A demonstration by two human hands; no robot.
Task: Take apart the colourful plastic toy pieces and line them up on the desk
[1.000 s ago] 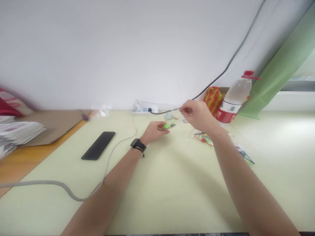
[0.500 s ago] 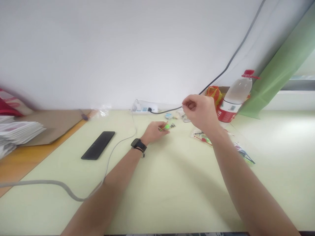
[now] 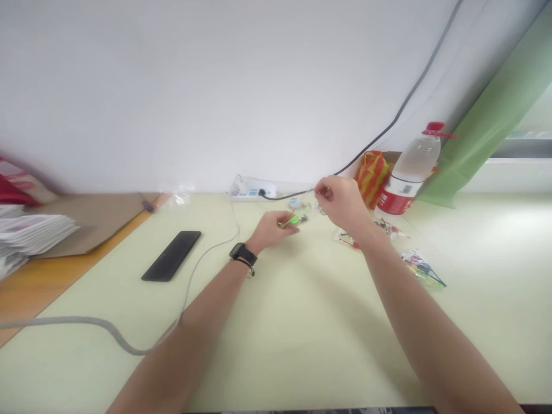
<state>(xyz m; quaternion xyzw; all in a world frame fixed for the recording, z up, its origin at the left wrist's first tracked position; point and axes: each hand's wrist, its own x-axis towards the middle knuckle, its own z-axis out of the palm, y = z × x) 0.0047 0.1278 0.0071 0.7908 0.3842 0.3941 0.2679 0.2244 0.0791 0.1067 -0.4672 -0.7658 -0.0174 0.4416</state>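
Observation:
My left hand [image 3: 271, 227] rests on the pale green table [image 3: 302, 322], its fingers closed on a small bright green and orange piece [image 3: 292, 219]. A black watch sits on that wrist. My right hand [image 3: 340, 201] is raised just right of it, thumb and fingers pinched together on something too small to make out. Small clear bags of coloured bits [image 3: 420, 267] lie on the table to the right of my right forearm.
A black phone [image 3: 172, 255] lies at the left, a grey cable [image 3: 129, 339] curving beside it. At the wall stand a white power strip [image 3: 252, 190], a red-capped bottle [image 3: 407, 175] and an orange striped bag [image 3: 371, 172]. Stacked papers [image 3: 30, 230] sit far left.
My right hand first rose and drew right, then came back down and left toward my left hand. The left hand stayed put. The small bags at the right shifted slightly.

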